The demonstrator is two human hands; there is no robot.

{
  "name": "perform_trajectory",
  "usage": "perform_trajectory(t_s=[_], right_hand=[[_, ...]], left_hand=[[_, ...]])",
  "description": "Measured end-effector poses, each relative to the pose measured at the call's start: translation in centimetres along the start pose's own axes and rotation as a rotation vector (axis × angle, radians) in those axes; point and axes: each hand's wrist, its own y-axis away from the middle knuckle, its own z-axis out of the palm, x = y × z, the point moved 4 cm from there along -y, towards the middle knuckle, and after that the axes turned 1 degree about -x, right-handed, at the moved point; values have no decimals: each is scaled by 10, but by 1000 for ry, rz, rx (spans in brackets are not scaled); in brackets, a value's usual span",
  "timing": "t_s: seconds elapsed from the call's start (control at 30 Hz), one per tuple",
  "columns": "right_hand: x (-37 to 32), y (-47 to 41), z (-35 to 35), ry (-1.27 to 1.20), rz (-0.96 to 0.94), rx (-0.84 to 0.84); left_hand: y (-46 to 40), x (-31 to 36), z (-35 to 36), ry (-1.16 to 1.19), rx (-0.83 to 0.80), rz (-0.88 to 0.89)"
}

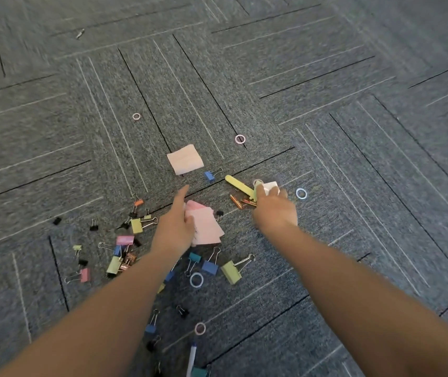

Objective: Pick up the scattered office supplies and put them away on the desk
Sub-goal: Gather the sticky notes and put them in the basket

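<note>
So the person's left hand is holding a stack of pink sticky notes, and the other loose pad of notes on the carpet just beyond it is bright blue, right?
Not quite. The left hand does hold the pink sticky notes, but the loose pad lying on the carpet beyond it is pale pink, not bright blue. The head view shows this; the blue thing nearby is a small binder clip.

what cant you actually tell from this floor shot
- Head view: the right hand is motion-blurred; the white thing in its fingers can't be identified.
- The pen is cut off by the bottom edge.
- The small grey object far up the carpet is too small to name.
</note>
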Motion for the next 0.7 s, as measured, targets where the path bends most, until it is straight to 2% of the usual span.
perform_trajectory(t_s=[0.07, 0.27, 0.37, 0.43, 0.5, 0.7], right_hand=[[10, 12, 1, 34, -73, 75], [36, 31, -28, 39, -127, 260], [19, 42, -36, -27, -283, 323], [3, 51, -30, -77, -432, 282], [-6, 58, -20, -155, -544, 243], [-12, 67, -5, -243, -736, 139]], left_hand=[[2, 5, 5, 23, -39, 10], [-5, 16, 21, 85, -83, -74], [-4, 31, 32, 344, -145, -196], [-5, 43, 35, 627, -192, -323], [-10, 50, 35, 767, -234, -370], [-14, 29, 27, 794, -271, -386]])
